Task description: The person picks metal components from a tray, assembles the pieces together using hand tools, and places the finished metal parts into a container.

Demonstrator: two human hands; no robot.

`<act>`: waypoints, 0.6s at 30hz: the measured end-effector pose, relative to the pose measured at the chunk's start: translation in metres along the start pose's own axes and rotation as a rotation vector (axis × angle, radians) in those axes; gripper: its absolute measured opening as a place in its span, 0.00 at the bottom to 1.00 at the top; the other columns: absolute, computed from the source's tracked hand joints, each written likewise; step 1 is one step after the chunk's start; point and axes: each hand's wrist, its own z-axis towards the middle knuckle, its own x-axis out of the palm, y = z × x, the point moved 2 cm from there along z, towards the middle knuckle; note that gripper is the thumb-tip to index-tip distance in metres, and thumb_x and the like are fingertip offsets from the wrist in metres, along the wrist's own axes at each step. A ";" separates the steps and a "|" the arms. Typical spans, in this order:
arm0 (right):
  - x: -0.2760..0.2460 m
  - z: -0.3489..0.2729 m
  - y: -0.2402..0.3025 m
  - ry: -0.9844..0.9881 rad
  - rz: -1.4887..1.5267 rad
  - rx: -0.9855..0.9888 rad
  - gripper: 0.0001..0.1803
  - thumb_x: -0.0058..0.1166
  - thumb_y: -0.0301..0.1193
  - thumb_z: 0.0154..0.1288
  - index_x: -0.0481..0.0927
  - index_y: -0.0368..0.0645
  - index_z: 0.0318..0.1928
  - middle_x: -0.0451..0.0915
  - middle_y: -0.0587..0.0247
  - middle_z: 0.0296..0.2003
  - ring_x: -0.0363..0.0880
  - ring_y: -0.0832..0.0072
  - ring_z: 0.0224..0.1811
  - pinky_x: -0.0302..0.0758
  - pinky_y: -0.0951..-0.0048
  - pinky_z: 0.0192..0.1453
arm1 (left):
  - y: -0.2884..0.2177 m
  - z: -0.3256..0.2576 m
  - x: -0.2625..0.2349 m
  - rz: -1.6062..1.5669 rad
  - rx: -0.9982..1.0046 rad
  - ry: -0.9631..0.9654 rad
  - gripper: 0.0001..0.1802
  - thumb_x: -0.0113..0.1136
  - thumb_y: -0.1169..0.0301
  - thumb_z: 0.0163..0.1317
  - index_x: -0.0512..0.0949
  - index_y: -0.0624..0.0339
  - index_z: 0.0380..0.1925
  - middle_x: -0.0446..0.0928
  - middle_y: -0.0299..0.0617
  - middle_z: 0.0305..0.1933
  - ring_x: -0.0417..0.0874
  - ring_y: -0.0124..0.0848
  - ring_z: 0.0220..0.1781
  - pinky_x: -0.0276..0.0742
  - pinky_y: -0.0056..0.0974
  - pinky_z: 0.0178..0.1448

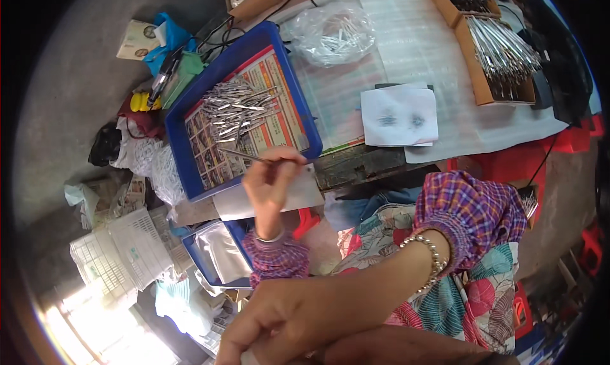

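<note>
Thumb and fingertips of the left hand were closed in a fine pinch on one thin silver metal piece. It was gripped at one end, so most of its length stuck out leftward and was left free to be seen. It was held just above the near edge of the blue plastic tray, left of the frame's centre. If dropped, it would probably have fallen into the tray rather than onto the floor. A loose pile of silver metal pieces was spread inside the tray on a printed paper lining. The raised walls seemed to keep the pieces from rolling off, and the pile lay within easy reach of that hand. The right hand was seen very near the camera at the lower centre, with its fingers curled. Whether anything was held in it could not be told. A string of pale beads was worn at its wrist. A clear plastic bag of white pieces had been set beyond the tray, at the top centre. A white sheet of paper with grey smudges lay to the right of the tray. An open cardboard box of long metal tools had been stood at the upper right, well apart from both hands.
</note>
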 end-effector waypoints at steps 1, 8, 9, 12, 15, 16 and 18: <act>0.006 0.008 -0.003 0.041 0.034 -0.022 0.15 0.51 0.27 0.57 0.82 0.34 0.43 0.82 0.66 0.26 0.74 0.84 0.26 0.69 0.83 0.31 | -0.008 0.005 -0.017 0.130 0.033 -0.048 0.07 0.52 0.82 0.59 0.77 0.65 0.36 0.78 0.40 0.31 0.76 0.23 0.32 0.71 0.27 0.35; 0.004 0.057 -0.082 0.294 0.209 -0.184 0.19 0.61 0.32 0.51 0.80 0.30 0.41 0.82 0.63 0.27 0.79 0.78 0.30 0.74 0.77 0.30 | 0.038 0.106 -0.064 0.740 0.206 0.098 0.16 0.56 0.83 0.51 0.79 0.63 0.42 0.78 0.40 0.38 0.75 0.23 0.29 0.69 0.28 0.33; -0.001 0.046 -0.075 0.232 0.117 -0.255 0.18 0.61 0.30 0.49 0.82 0.33 0.40 0.83 0.64 0.29 0.80 0.79 0.31 0.74 0.77 0.32 | 0.052 0.116 -0.067 0.735 0.223 0.145 0.18 0.57 0.82 0.50 0.79 0.63 0.44 0.77 0.42 0.42 0.76 0.26 0.30 0.71 0.29 0.35; -0.022 0.029 -0.066 0.167 -0.152 -0.177 0.15 0.57 0.26 0.50 0.83 0.37 0.41 0.84 0.63 0.31 0.80 0.78 0.31 0.75 0.76 0.34 | 0.076 0.126 -0.066 0.936 0.146 0.255 0.23 0.64 0.77 0.46 0.78 0.63 0.47 0.74 0.46 0.45 0.78 0.39 0.34 0.75 0.37 0.39; -0.030 -0.016 -0.011 0.115 -0.440 0.107 0.14 0.53 0.29 0.64 0.79 0.40 0.49 0.80 0.57 0.47 0.80 0.74 0.46 0.77 0.73 0.47 | 0.077 0.129 -0.071 0.934 0.228 0.248 0.19 0.64 0.77 0.46 0.79 0.63 0.42 0.74 0.45 0.39 0.80 0.40 0.36 0.76 0.38 0.40; -0.043 -0.025 -0.018 -0.034 -0.460 0.018 0.14 0.56 0.28 0.59 0.81 0.40 0.46 0.82 0.58 0.40 0.80 0.74 0.40 0.76 0.74 0.42 | 0.080 0.128 -0.071 0.901 0.295 0.233 0.16 0.63 0.78 0.46 0.80 0.63 0.40 0.74 0.45 0.37 0.80 0.40 0.36 0.76 0.37 0.39; -0.069 -0.042 -0.027 -0.281 -0.602 -0.099 0.14 0.59 0.27 0.53 0.82 0.41 0.43 0.82 0.59 0.33 0.80 0.75 0.33 0.75 0.74 0.37 | 0.072 0.129 -0.063 0.889 0.241 0.220 0.12 0.59 0.81 0.48 0.80 0.63 0.36 0.74 0.44 0.34 0.81 0.38 0.32 0.76 0.35 0.36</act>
